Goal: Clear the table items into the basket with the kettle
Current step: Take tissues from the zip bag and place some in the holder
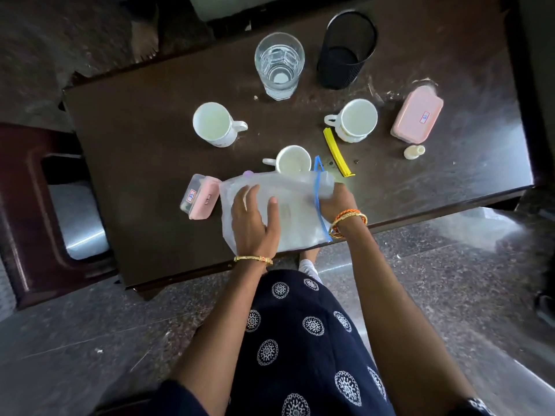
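Clear plastic bag point(288, 211) is pressed flat by left hand point(255, 220), fingers spread and straight on top; its blue-zip end is gripped by right hand point(339, 202), judged to steady it for lifting. Bag lies at near edge of table point(135, 130). Just left of the grip: one pink box point(199, 201). Just beyond: one of three white mugs point(292, 160), one yellow clip point(338, 151). Farther out: one glass point(279, 64), one black mesh holder point(347, 49), second pink box point(417, 114), one small bottle point(413, 152). Basket and kettle not in view.
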`<state>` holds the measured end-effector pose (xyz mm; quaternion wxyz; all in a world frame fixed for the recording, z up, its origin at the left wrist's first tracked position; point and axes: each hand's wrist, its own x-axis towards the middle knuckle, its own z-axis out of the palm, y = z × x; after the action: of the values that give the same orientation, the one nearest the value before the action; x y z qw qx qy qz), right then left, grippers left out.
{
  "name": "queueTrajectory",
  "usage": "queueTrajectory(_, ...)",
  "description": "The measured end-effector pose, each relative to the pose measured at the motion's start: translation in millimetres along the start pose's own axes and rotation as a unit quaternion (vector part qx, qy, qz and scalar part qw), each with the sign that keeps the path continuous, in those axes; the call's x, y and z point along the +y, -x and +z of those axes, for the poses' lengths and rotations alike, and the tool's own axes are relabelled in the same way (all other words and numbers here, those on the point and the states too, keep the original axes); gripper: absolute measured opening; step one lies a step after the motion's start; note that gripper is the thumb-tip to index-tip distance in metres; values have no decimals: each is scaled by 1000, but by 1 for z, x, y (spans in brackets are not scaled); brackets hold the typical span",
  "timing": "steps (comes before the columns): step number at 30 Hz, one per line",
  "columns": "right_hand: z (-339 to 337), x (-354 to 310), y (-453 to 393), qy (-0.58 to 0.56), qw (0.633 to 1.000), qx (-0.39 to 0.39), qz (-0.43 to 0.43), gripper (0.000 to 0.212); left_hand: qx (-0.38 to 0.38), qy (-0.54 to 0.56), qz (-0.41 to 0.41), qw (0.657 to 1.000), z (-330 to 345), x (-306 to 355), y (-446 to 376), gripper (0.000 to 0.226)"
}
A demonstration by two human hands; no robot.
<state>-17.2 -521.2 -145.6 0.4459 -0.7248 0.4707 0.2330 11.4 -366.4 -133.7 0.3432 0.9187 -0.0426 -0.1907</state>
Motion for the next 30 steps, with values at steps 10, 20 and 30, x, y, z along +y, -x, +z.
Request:
queueTrajectory(10, -47, 51, -1, -225, 972, 5, 62, 30, -9, -126, 4, 992, 31, -31, 16, 55)
queueTrajectory(20, -88, 81, 5, -220, 973, 64, 27, 27, -70, -261, -10, 963, 39, -38, 16, 61)
queueTrajectory(30, -117, 86, 1, -398, 913, -26, -85, 36, -127, -307, -65, 941, 33, -17, 6, 67)
